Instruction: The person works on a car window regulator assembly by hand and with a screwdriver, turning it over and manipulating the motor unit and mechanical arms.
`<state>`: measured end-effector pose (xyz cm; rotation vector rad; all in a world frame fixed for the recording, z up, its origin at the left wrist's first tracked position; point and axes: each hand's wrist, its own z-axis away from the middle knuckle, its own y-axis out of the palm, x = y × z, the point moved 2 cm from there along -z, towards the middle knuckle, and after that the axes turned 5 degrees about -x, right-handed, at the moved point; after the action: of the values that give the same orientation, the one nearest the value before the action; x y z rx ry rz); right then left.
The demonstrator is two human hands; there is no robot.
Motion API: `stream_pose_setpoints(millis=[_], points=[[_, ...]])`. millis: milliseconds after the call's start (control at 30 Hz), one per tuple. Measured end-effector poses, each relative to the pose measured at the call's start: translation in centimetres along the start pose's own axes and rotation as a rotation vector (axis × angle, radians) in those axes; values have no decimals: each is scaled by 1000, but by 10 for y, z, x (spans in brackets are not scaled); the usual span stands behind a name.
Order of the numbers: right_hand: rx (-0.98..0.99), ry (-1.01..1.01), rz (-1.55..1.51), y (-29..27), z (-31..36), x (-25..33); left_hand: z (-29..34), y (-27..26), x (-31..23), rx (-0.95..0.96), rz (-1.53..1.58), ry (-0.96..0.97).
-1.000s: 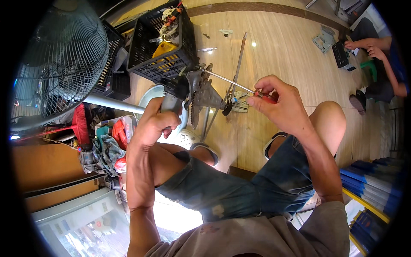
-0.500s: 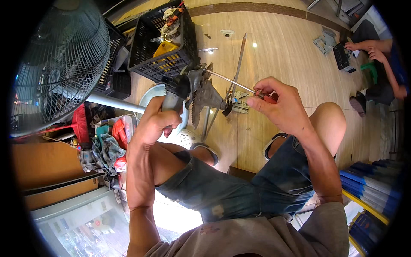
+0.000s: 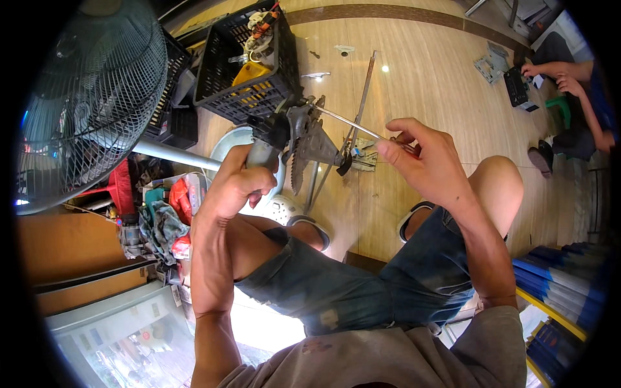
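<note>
Floor and room: the floor (image 3: 440, 84) is pale brown, glossy and tiled, crossed at its far edge by a darker band. A black crate (image 3: 210, 94) stands on it at upper left, holding a yellow part (image 3: 251, 74) among other items. A fan (image 3: 97, 103) with a wire cage fills the left side, its pale pole (image 3: 174, 155) running down toward a light-coloured basin (image 3: 234, 139). Farther down on that side, a red bag (image 3: 181, 197) lies beside a crumpled cloth (image 3: 162, 229). A thin rod (image 3: 365, 87) lies beyond the hands. Across the room, to the right, another person (image 3: 572, 139) sits with one hand near a black box (image 3: 516, 88); blue-and-white stacks (image 3: 550, 278) occupy the lower right.

Hands: the seated worker's left forearm rises almost straight from the lower edge. The left hand (image 3: 239, 187) is closed in a fist around the grey cylinder of a gear unit (image 3: 314, 143), which is held up off the floor, just below the crate as I see it, its toothed edge downward. The right forearm slants up and inward. The right hand (image 3: 424, 158), thumb against curled fingers, grips the red handle of a screwdriver (image 3: 349, 121); its shaft slopes to the unit's upper end. Whether the tip is seated, I cannot tell.
</note>
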<state>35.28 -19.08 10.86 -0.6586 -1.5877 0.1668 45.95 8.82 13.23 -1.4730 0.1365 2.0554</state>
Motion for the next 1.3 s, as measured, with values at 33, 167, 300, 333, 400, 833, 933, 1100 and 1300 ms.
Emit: stream_pose_setpoints(millis=[33, 167, 300, 333, 400, 833, 933, 1100, 1300], points=[[126, 101, 63, -3, -2, -3, 0, -1, 1, 15, -6, 4], [149, 176, 162, -4, -2, 2, 0, 0, 0, 25, -17, 3], [-18, -5, 82, -3, 1, 0, 1, 1, -2, 21, -19, 20], [-13, 4, 65, -3, 1, 0, 0, 2, -1, 28, -16, 23], [-8, 12, 49, -2, 2, 0, 0, 1, -2, 35, -13, 26], [-77, -73, 183, -2, 3, 5, -1, 3, -5, 62, -45, 23], [-115, -78, 181, 0, 3, 6, 0, 4, -5, 45, -49, 19], [-87, -122, 256, -4, 0, 6, -2, 5, -3, 20, -38, 19], [-47, -141, 298, -1, 0, 5, -3, 1, 0, 39, -28, -10]])
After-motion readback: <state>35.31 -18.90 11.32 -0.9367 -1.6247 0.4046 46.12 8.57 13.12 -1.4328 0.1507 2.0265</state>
